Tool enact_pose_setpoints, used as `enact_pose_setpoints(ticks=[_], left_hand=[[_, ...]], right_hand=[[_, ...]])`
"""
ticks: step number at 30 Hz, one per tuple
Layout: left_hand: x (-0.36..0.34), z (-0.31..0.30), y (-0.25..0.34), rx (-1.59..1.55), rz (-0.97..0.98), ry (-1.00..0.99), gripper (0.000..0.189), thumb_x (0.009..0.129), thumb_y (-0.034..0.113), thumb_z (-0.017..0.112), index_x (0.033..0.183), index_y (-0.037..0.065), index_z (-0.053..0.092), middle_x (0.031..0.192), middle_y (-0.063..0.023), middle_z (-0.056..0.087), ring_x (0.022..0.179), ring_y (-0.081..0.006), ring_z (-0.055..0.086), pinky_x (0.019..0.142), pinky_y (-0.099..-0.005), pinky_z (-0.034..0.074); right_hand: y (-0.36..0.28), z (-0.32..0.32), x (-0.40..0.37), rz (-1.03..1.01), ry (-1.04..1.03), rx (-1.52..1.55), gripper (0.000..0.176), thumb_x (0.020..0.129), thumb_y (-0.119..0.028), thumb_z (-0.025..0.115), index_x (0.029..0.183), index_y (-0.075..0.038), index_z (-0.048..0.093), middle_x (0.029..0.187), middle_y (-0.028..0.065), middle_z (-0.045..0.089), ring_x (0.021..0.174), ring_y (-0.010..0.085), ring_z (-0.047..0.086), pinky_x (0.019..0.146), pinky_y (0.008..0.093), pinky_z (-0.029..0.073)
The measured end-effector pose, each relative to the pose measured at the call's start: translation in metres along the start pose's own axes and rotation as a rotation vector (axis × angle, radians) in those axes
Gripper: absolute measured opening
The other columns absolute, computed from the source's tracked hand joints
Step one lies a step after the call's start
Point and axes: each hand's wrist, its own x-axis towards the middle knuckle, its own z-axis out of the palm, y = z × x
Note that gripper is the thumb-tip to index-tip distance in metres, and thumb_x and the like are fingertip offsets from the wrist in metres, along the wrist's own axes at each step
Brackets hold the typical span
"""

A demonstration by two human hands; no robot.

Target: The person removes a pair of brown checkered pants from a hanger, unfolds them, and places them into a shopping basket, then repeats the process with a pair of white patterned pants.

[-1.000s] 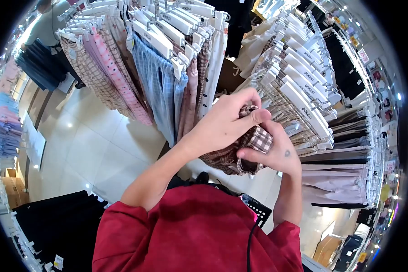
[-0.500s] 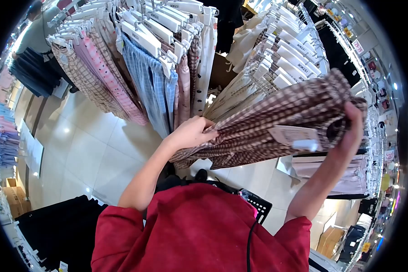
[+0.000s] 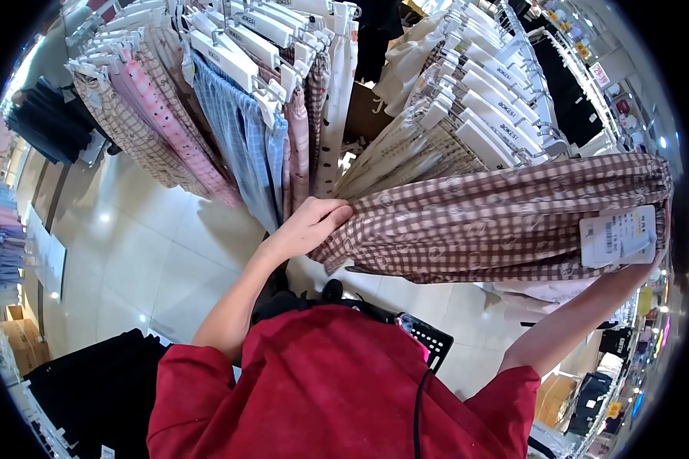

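A pair of brown-and-white checked trousers (image 3: 467, 222) is stretched sideways in front of me, its gathered waistband at the right. My left hand (image 3: 314, 226) is closed around the leg end, thumb on top. At the waistband is my right hand (image 3: 660, 260), mostly hidden behind the cloth with its fingers out of sight; it holds up that end. A white price tag (image 3: 618, 236) with a barcode lies flat against the trousers near the waistband.
Patterned trousers hang ahead on white hangers, including a blue checked pair (image 3: 233, 115). To the right is another rack with white hangers (image 3: 497, 115). Black garments (image 3: 92, 390) lie at lower left. A black perforated basket (image 3: 429, 336) is near my body, above the tiled floor (image 3: 161, 252).
My right hand has moved outward to the right, pulling the trousers straighter and flatter. The price tag now faces me. My left hand has shifted slightly left, still gripping the leg end.
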Motion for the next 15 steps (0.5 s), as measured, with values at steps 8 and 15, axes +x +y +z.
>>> enact_pose_setpoints(ticks=[8,15], left_hand=[[-0.019,-0.015,0.026,0.519,-0.023,-0.186,0.045,0.079,0.038,0.065,0.09,-0.005,0.065,0.07,-0.0238,0.06,0.069,-0.0385,0.06,0.065,-0.0422,0.048],[-0.01,-0.027,-0.053,0.342,0.134,-0.023,0.034,0.084,0.028,0.064,0.081,-0.005,0.062,0.07,-0.0176,0.058,0.067,-0.0329,0.058,0.063,-0.0386,0.045]], right_hand=[[0.018,-0.023,0.031,0.002,0.103,-0.027,0.043,0.089,-0.025,0.043,0.125,-0.002,0.052,0.112,0.0133,0.058,0.097,0.0236,0.06,0.082,0.0363,0.051],[0.028,-0.051,0.052,0.016,0.162,-0.045,0.044,0.089,-0.026,0.044,0.124,-0.002,0.052,0.113,0.0131,0.058,0.097,0.0239,0.059,0.083,0.0369,0.051]])
